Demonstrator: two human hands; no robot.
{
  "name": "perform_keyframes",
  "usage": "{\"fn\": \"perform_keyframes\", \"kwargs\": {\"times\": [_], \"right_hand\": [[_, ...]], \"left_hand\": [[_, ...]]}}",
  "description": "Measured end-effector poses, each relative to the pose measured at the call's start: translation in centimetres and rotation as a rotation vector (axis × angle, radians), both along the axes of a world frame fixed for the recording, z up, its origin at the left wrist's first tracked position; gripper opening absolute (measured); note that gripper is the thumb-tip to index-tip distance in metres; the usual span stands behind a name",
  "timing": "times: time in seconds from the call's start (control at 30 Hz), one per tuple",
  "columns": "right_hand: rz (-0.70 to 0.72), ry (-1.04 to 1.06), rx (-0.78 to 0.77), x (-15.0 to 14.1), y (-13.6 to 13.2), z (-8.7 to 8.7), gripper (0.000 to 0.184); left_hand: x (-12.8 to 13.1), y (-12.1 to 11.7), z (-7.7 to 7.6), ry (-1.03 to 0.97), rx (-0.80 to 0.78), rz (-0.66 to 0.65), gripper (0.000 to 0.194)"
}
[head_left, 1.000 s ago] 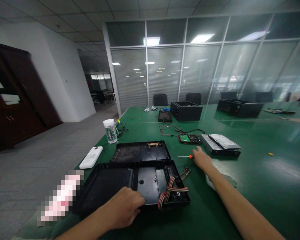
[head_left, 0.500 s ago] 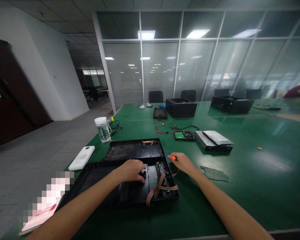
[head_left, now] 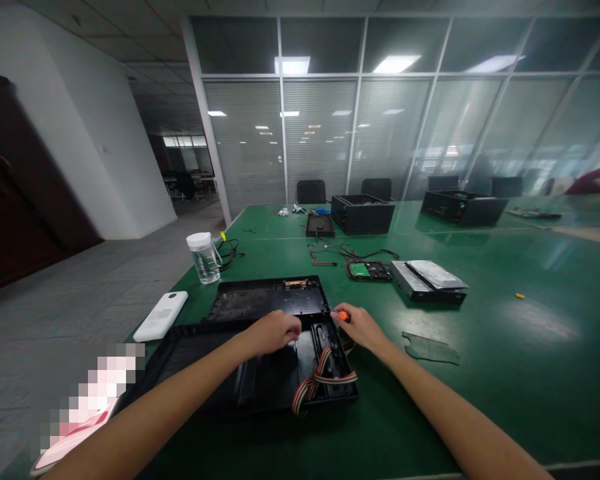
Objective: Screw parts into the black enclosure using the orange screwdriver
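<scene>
A black plastic case (head_left: 225,373) lies with its hollow side up in front of me, and striped wires (head_left: 336,378) loop over its right end. Above the case's inner panel is my left hand (head_left: 274,331), fingers pinched together; what they hold, if anything, is hidden. My right hand (head_left: 364,329) is closed round a screwdriver (head_left: 344,316) with an orange handle, by the case's far right corner. Its thin shaft points left. Just behind the case rests a flat black panel (head_left: 260,300) with a brass-coloured strip near its far edge.
A hard drive (head_left: 367,270), a silver drive unit (head_left: 427,280) and a dark thin sheet (head_left: 431,349) lie to the right. On the left are a water bottle (head_left: 203,259) and a white power bank (head_left: 161,317). Black computer cases (head_left: 363,217) stand farther back; another person's sleeve shows far right.
My right hand has brought the screwdriver left to the case's corner. The left hand has moved from the case's front edge up over the inner panel, and its fingers have closed.
</scene>
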State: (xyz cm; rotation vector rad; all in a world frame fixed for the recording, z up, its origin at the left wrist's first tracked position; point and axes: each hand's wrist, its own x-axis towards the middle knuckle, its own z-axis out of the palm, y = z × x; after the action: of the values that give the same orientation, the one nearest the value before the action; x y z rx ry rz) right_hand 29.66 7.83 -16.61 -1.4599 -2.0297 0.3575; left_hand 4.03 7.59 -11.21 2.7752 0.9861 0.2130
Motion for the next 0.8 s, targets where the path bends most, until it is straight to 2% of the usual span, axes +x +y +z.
{"fn": "perform_keyframes", "kwargs": {"times": [0.1, 0.27, 0.37, 0.5, 0.8], "right_hand": [[-0.012, 0.015, 0.005, 0.3, 0.2, 0.0, 0.034], [-0.046, 0.033, 0.052, 0.8, 0.3, 0.2, 0.034], [-0.066, 0.048, 0.09, 1.1, 0.5, 0.1, 0.033], [-0.041, 0.048, 0.096, 1.2, 0.8, -0.3, 0.029], [-0.027, 0.035, 0.114, 1.0, 0.6, -0.1, 0.029]], "left_hand": [[2.0, 1.4, 0.2, -0.078, -0.002, -0.032, 0.021], [4.9, 2.5, -1.8, -0.039, 0.13, -0.015, 0.021], [4.9, 2.3, -2.7, -0.055, 0.185, -0.005, 0.018], [4.1, 2.1, -2.9, -0.119, 0.203, -0.049, 0.017], [4.0, 2.4, -4.7, -0.13, 0.257, -0.101, 0.028]]}}
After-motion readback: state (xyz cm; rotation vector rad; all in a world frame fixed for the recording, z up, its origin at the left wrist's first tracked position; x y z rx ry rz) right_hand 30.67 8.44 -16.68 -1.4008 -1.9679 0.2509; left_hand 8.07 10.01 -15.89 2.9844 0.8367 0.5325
